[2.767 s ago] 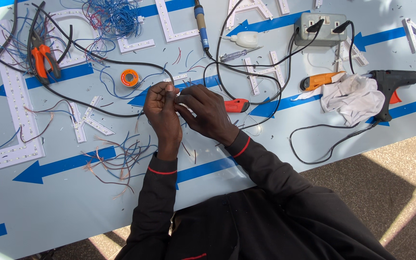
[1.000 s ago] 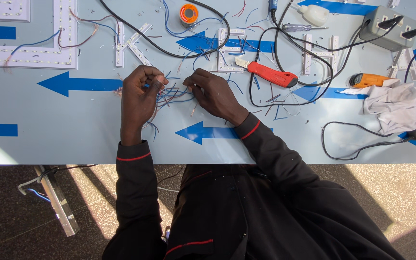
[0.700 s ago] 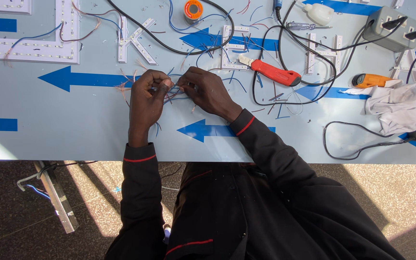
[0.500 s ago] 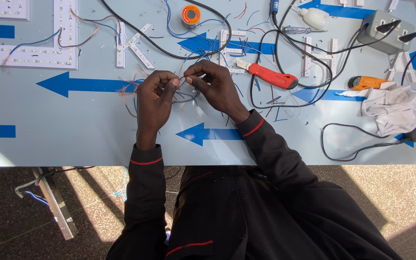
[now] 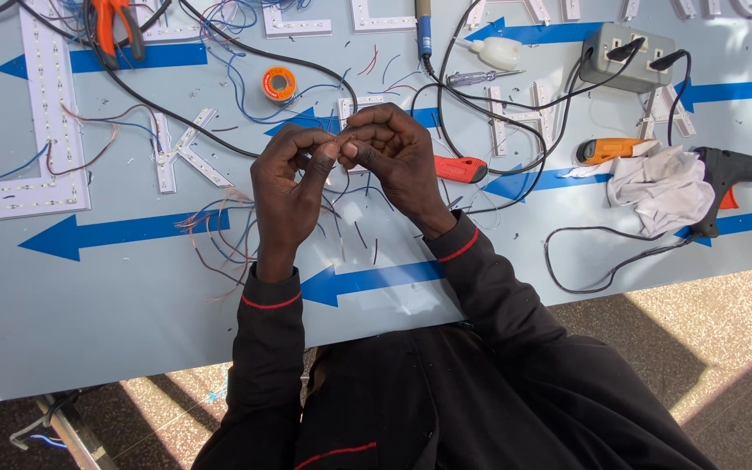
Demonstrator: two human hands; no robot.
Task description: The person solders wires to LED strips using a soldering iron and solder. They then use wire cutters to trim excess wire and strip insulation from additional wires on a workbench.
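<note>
Both hands meet above the middle of the tabletop (image 5: 132, 287), raised a little off its pale surface so the fingertips can work freely. The left hand (image 5: 287, 187) is pinched narrow, thumb and forefinger closed on the end of a thin wire (image 5: 339, 187) that hangs down from the pinch toward six o'clock. The right hand (image 5: 396, 157) curls in from three o'clock, its fingertips pressed against the same wire end right beside the left thumb; whether it grips a second strand there I cannot tell.

A loose bundle of thin wires (image 5: 215, 235) lies at nine o'clock of the left wrist, close enough to draw from. Tools sit in an arc along the far side, within reach but out of the working gap: a red-handled cutter (image 5: 461, 167) just at three o'clock of the right hand, an orange roll of tape (image 5: 278, 84) at twelve o'clock, a soldering iron (image 5: 424, 26) beyond it, and a glue gun (image 5: 728, 174) by a white rag (image 5: 659, 187) far out at three o'clock. A white letter fitted with light strips (image 5: 183, 157) lies at ten o'clock.
</note>
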